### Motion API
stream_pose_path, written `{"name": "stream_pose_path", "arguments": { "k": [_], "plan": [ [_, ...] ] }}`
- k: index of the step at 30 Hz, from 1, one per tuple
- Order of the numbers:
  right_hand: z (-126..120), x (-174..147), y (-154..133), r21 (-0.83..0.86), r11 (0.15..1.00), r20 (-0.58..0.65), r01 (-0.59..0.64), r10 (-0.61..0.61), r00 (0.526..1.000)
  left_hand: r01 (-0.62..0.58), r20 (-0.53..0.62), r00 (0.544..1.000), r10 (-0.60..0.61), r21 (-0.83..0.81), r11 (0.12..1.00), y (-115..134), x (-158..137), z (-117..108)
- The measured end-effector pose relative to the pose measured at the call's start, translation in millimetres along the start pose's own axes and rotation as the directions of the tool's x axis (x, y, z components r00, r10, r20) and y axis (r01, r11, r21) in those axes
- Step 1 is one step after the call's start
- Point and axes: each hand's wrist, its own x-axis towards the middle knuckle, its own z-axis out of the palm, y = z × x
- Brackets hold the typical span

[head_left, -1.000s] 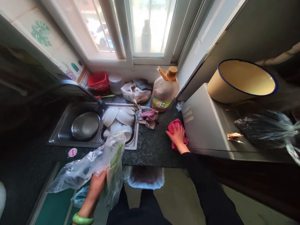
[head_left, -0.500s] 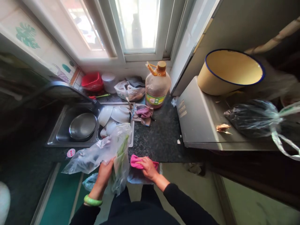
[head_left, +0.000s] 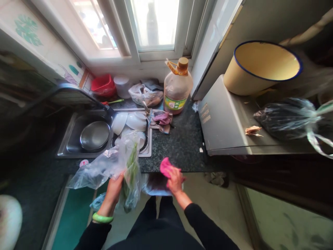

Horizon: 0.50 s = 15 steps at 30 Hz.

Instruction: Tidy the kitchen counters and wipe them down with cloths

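Note:
My left hand is closed on a clear plastic bag with long green vegetables in it; their exact kind is hard to make out. The bag hangs in front of the sink's edge. A bright pink cloth is gripped in my right hand, at the front edge of the dark stone counter. Below that hand, a bin or bag-lined container shows partly under the counter edge.
The steel sink holds a metal pan and white bowls. An oil jug stands by the window, with rags beside it. To the right, a yellow enamel pot sits on a grey metal box.
My right hand has moved right and slightly up with the pink cloth. The left hand and bag have shifted only slightly left, and the view has tilted a little.

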Motion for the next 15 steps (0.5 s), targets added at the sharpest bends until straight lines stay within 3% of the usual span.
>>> {"name": "stream_pose_path", "arguments": {
  "k": [2,4,5,7,8,10,12,14,15],
  "plan": [
    [0,7,-20,0.124,0.986,0.106,0.113,-0.126,0.986,0.004,-0.013,1.000,-0.005,-0.032,0.999,-1,1,-4],
    [-20,51,-13,0.110,0.984,0.103,0.142,-0.153,0.983,0.013,-0.022,1.000,-0.014,-0.074,0.997,-1,0,-8],
    [-34,83,-1,0.028,0.994,0.049,0.107,-0.109,0.993,0.017,-0.019,1.000,-0.019,-0.096,0.995,-1,-1,-10],
    [-57,150,31,-0.146,0.984,-0.112,-0.101,0.085,0.990,0.037,-0.007,0.999,-0.038,-0.140,0.990,0,-4,-15],
    [-61,178,45,-0.210,0.951,-0.180,-0.229,0.193,0.965,0.051,-0.005,0.999,-0.053,-0.160,0.986,-1,-6,-19],
    [-50,205,57,-0.258,0.890,-0.264,-0.375,0.309,0.914,0.082,0.006,0.997,-0.083,-0.197,0.977,-1,-10,-26],
    [-21,189,42,-0.231,0.927,-0.199,-0.295,0.252,0.947,0.105,0.019,0.994,-0.104,-0.230,0.967,-1,-12,-32],
    [12,142,8,-0.127,0.991,-0.022,-0.038,0.035,0.999,0.116,0.034,0.993,-0.111,-0.262,0.958,2,-13,-36],
    [25,114,-11,-0.093,0.994,0.048,0.050,-0.046,0.998,0.119,0.041,0.993,-0.112,-0.278,0.953,5,-14,-36]
  ]
}}
